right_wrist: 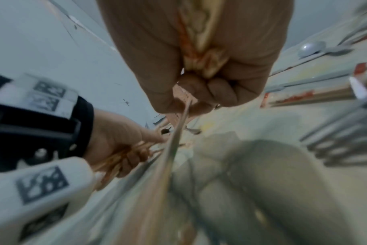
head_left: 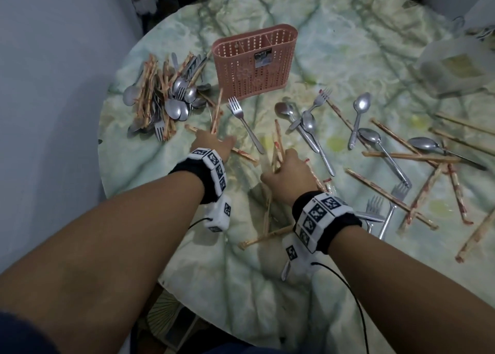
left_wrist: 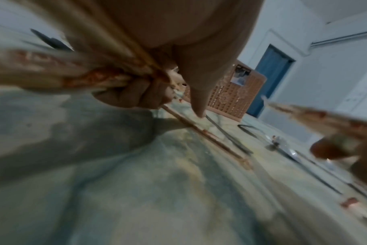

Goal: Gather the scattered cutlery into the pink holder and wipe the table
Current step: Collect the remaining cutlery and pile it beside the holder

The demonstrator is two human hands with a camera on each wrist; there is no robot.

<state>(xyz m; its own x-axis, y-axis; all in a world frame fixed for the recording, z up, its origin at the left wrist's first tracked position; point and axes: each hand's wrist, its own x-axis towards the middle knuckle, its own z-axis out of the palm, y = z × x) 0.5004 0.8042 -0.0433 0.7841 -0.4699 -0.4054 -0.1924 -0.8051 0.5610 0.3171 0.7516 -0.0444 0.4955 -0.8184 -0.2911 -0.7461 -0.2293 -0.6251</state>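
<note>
The pink holder (head_left: pixel 254 61) stands upright at the table's far middle; it also shows as the pink holder (left_wrist: pixel 230 96) in the left wrist view. My left hand (head_left: pixel 211 146) grips a bundle of wooden chopsticks (left_wrist: pixel 107 71), its forefinger stretched down to the table beside another chopstick (left_wrist: pixel 207 136). My right hand (head_left: pixel 288 171) grips a second bunch of chopsticks (head_left: pixel 277 144), seen as chopsticks (right_wrist: pixel 201 49) in its fist. A fork (head_left: pixel 245 124) lies between the hands and the holder. Spoons (head_left: pixel 360 115), forks and chopsticks lie scattered to the right.
A heap of spoons, forks and chopsticks (head_left: pixel 168 96) lies left of the holder. A pale container (head_left: pixel 455 67) sits at the far right of the marbled round table (head_left: pixel 241 286). A wall runs close along the left. More chopsticks (head_left: pixel 267 235) lie under my right wrist.
</note>
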